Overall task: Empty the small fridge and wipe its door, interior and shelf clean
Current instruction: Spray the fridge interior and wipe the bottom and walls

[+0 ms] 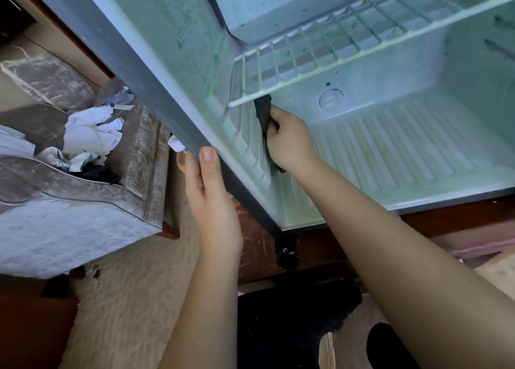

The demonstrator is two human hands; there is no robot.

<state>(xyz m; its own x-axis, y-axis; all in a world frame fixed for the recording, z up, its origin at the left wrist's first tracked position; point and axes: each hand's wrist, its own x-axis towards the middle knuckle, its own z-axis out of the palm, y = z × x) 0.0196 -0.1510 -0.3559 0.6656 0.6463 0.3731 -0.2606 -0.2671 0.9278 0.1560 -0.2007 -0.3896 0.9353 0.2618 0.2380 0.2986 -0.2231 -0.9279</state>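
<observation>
Dark cloth [264, 111] in right hand's [289, 146] curled fingers [274, 124] touches wire shelf's [348, 47] front rail, running upper right; left hand [213, 196] grips fridge [139, 70].

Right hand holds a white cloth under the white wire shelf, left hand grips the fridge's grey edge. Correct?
No: the cloth is dark, not white. Head view: right hand holds it under the white wire shelf, left hand grips the fridge's grey edge.
</observation>
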